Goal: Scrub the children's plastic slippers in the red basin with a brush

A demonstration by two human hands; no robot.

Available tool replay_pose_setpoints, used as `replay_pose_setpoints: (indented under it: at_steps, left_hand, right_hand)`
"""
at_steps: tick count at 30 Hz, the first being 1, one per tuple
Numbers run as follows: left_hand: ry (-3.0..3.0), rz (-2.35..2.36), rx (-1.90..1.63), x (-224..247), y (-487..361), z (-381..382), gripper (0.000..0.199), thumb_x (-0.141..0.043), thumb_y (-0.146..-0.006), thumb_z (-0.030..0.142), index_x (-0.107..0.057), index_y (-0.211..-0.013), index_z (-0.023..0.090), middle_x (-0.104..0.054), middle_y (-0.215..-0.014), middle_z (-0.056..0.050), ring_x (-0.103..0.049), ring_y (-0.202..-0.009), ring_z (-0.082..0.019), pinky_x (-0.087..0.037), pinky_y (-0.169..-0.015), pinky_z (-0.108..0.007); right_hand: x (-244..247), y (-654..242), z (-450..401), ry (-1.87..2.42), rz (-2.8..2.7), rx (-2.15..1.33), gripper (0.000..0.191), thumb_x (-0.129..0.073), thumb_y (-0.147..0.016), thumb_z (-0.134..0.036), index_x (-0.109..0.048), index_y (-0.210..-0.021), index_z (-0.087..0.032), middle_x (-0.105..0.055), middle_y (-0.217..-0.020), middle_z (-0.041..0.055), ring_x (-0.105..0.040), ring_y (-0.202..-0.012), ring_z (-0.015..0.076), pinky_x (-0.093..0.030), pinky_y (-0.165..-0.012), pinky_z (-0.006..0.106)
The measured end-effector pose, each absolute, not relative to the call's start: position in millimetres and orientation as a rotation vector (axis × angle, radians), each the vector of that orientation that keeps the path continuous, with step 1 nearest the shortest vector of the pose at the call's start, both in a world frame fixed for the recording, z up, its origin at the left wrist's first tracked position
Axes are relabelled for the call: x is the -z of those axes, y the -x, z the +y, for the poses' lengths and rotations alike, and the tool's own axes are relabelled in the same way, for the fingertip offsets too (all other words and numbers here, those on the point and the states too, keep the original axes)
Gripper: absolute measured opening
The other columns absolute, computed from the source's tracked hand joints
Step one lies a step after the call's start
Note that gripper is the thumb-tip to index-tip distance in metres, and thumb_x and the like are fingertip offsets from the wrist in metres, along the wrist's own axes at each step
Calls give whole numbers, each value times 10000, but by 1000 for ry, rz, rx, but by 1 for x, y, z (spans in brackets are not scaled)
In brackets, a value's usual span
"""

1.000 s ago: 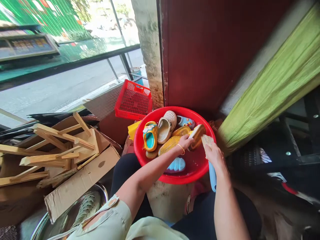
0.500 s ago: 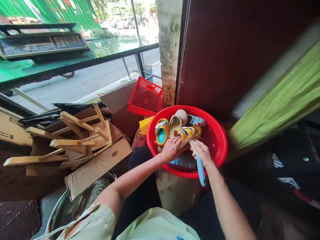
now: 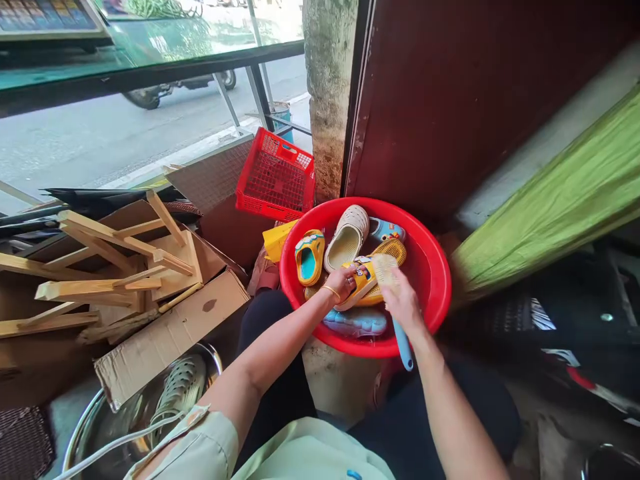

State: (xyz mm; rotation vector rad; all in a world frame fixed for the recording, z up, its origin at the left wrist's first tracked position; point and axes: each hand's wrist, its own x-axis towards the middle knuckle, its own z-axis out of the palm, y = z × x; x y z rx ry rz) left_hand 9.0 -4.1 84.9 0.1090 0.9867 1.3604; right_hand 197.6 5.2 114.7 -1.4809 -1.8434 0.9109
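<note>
Inside red basin (image 3: 443, 273), toward the near half: yellow shoe (image 3: 364, 283), propped on or held just above other footwear; cannot tell which. Gripped at its left part by left hand (image 3: 344, 280), with fingers curled in and partly hidden. In right hand (image 3: 404, 300): brush (image 3: 385, 270), clasped around the neck; too blurred to read each finger. Key relation: yellow shoe directly right of left fingers and left of right hand, with long axis slanting from near left to far right. Left hand nearer, in contact. Brush head across the right part of yellow shoe; bristle contact not certain from this view. Blue handle pointing back toward the person. Round about: beige clog (image 3: 345, 243) beyond and to the left; turquoise-lined clog (image 3: 310, 257) farther left, near the rim; small blue shoe (image 3: 387, 230) at the far side; pale blue shoe (image 3: 357, 323) just on the near side.
</note>
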Motion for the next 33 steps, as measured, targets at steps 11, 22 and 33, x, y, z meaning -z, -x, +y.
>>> replay_pose_setpoints:
  at_steps: [11,22,33]
  left_hand:
    - [154,803,-1366,-96,13,3,165,-525,-947,197,-666,-908,120,-696,-762,-58,-691,-666,-143,-578,-707,-250]
    - [-840,1108,-1484,-85,-22,-37,308,-785,-786,386,-713,-977,155,-726,-850,-25,-678,-779,-173,-564,-805,-316]
    - [-1760,1376,-1368,-62,-35,-41,264,-511,-955,234,-719,-1113,194,-687,-1314,-150,-596,-1307,-294,-443,-1154,-483]
  right_hand:
    - [-117,-182,-27,1250,-2219,-615,596,-508,-903,-285,-548,-1479,-138,-674,-1394,142,-712,-1175,287,-576,-1017,380]
    - [-134,-200,-22,1224,-1963,-467,672,-538,-943,-435,-461,-1534,-125,-646,-1417,184,-674,-1231,294,-583,-996,406]
    - [-129,-215,-1,1541,-2076,-365,601,-499,-933,-347,-558,-1460,-65,-743,-1239,201,-767,-1000,335,-630,-873,434]
